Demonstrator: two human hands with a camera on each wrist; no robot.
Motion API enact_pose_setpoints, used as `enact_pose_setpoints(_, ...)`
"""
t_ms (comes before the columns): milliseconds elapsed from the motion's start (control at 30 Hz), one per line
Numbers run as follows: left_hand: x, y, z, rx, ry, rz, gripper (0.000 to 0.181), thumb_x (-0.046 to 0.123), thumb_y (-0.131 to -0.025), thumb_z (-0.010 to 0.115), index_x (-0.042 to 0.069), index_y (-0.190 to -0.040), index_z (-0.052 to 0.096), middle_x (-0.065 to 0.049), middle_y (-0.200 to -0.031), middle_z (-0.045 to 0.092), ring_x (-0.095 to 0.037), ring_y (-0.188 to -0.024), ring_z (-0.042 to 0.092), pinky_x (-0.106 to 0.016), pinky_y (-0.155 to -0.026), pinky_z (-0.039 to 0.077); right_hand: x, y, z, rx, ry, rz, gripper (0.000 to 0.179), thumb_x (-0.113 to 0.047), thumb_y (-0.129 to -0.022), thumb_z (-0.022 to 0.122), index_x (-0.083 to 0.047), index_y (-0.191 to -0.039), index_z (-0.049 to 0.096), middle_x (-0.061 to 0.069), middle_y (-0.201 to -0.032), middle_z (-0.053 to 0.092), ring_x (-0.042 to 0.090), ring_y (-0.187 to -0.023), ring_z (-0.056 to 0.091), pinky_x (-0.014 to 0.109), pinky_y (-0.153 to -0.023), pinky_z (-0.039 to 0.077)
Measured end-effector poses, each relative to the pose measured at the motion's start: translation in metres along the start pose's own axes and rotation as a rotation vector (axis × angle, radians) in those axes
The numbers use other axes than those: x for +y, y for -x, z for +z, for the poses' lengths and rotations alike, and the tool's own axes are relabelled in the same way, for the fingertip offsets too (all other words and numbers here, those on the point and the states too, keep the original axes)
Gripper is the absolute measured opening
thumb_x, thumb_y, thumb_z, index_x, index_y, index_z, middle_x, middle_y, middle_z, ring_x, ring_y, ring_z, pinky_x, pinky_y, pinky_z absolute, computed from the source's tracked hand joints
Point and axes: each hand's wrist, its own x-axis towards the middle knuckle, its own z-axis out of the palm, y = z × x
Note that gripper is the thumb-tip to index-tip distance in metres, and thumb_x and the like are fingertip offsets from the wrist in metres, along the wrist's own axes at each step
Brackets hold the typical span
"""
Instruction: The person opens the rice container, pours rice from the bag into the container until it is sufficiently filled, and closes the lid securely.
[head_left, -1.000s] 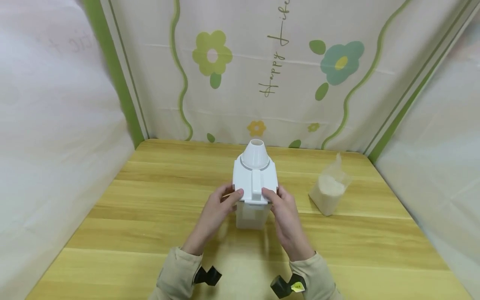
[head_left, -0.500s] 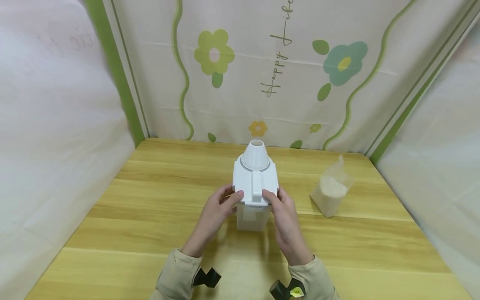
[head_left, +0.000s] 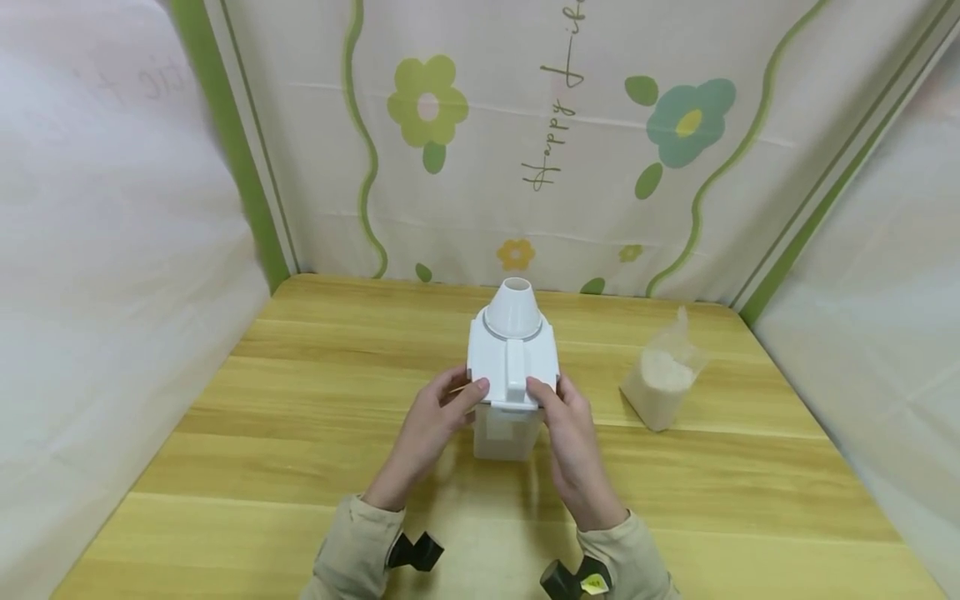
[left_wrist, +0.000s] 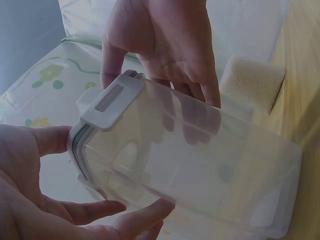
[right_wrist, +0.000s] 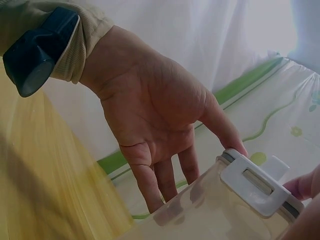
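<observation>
A clear plastic storage container [head_left: 504,440] stands upright on the table in the head view, topped by a white lid [head_left: 486,354] with a cone-shaped spout [head_left: 513,312]. My left hand [head_left: 426,425] grips its left side, thumb on the lid's near edge and fingers along the wall. From the other side my right hand [head_left: 573,437] holds it likewise. In the left wrist view, the lid's white latch [left_wrist: 111,105] lies flat against the body, and fingers show through the see-through wall. The same latch [right_wrist: 255,185] appears low in the right wrist view.
To the right of the container stands a clear bag of white grains [head_left: 660,387], its top pinched upward. The wooden table [head_left: 285,450] is bounded by printed cloth walls [head_left: 480,167] behind and on both sides. Small black cameras [head_left: 416,552] are strapped at both sleeves.
</observation>
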Motion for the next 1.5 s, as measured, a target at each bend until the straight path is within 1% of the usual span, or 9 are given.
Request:
enact_pose_setpoints(167,0.0023,0.0004,-0.0005,-0.019,0.002,-0.003,0.062,0.043,-0.092,0.069,0.005,-0.138,0.054,-0.011,-0.13,0.058,-0.026,-0.116,0.057,-0.041,-0.09,0.054,-0.0016,0.0011,0.0001,0.009,0.006,0.002,0.042,-0.015,-0.098,0.057,0.004,-0.135,0.05,0.013,-0.13,0.053,0.02,-0.114,0.046,0.034,-0.097,0.037)
enact_pose_setpoints(267,0.0043,0.0017,0.0,-0.023,0.003,-0.007,0.06,0.043,-0.092,0.069,0.006,-0.137,0.054,-0.01,-0.13,0.058,-0.026,-0.116,0.057,-0.041,-0.09,0.054,-0.0026,0.0022,0.0001,0.009,0.005,0.005,0.041,-0.014,-0.098,0.056,0.004,-0.134,0.051,0.013,-0.13,0.053,0.02,-0.114,0.046,0.034,-0.098,0.036)
enact_pose_setpoints(467,0.0053,0.0052,-0.0015,-0.009,-0.005,-0.01,0.058,0.042,-0.092,0.069,0.007,-0.136,0.055,-0.01,-0.13,0.058,-0.025,-0.115,0.058,-0.04,-0.09,0.054,-0.0026,0.004,0.0025,-0.003,-0.005,0.009,0.042,-0.013,-0.098,0.056,0.004,-0.136,0.05,0.013,-0.134,0.051,0.021,-0.117,0.044,0.035,-0.1,0.033)
enact_pose_setpoints(733,0.0059,0.0068,-0.0021,-0.002,0.0,-0.011,0.058,0.041,-0.092,0.07,0.005,-0.136,0.056,-0.011,-0.129,0.059,-0.026,-0.116,0.057,-0.041,-0.09,0.054,-0.0032,0.0052,0.0039,-0.008,-0.009,0.008,0.042,-0.013,-0.097,0.056,0.004,-0.136,0.05,0.014,-0.133,0.051,0.021,-0.117,0.043,0.036,-0.101,0.032)
enact_pose_setpoints(967,0.0065,0.0062,-0.0013,-0.006,0.0,-0.028,0.06,0.042,-0.092,0.07,0.005,-0.136,0.055,-0.011,-0.129,0.058,-0.026,-0.116,0.057,-0.042,-0.091,0.053,-0.003,0.0052,0.0023,-0.012,-0.008,0.006,0.045,-0.013,-0.098,0.056,0.004,-0.138,0.048,0.014,-0.136,0.049,0.021,-0.119,0.043,0.036,-0.102,0.033)
enact_pose_setpoints(1267,0.0061,0.005,-0.0008,-0.001,-0.003,-0.019,0.06,0.04,-0.093,0.068,0.001,-0.136,0.054,-0.014,-0.129,0.058,-0.028,-0.116,0.056,-0.043,-0.092,0.053,-0.0026,0.0045,0.0016,-0.016,-0.01,0.006,0.045,-0.014,-0.098,0.057,0.005,-0.137,0.048,0.014,-0.136,0.049,0.022,-0.12,0.042,0.036,-0.102,0.032)
enact_pose_setpoints(1433,0.0071,0.003,-0.0053,-0.046,0.014,-0.045,0.062,0.039,-0.094,0.067,0.0,-0.139,0.05,-0.015,-0.133,0.054,-0.029,-0.117,0.056,-0.043,-0.094,0.051,-0.0028,0.003,0.0001,-0.011,0.006,0.014,0.044,-0.015,-0.097,0.058,0.005,-0.135,0.05,0.013,-0.131,0.052,0.021,-0.115,0.046,0.034,-0.099,0.037)
enact_pose_setpoints(1500,0.0079,0.0013,-0.0086,-0.075,0.03,-0.05,0.063,0.039,-0.096,0.063,-0.003,-0.14,0.047,-0.018,-0.135,0.052,-0.032,-0.12,0.053,-0.045,-0.097,0.05,-0.0041,0.0022,-0.0018,-0.012,0.038,0.027,0.046,-0.016,-0.097,0.06,0.005,-0.136,0.049,0.014,-0.13,0.053,0.021,-0.113,0.048,0.033,-0.097,0.039)
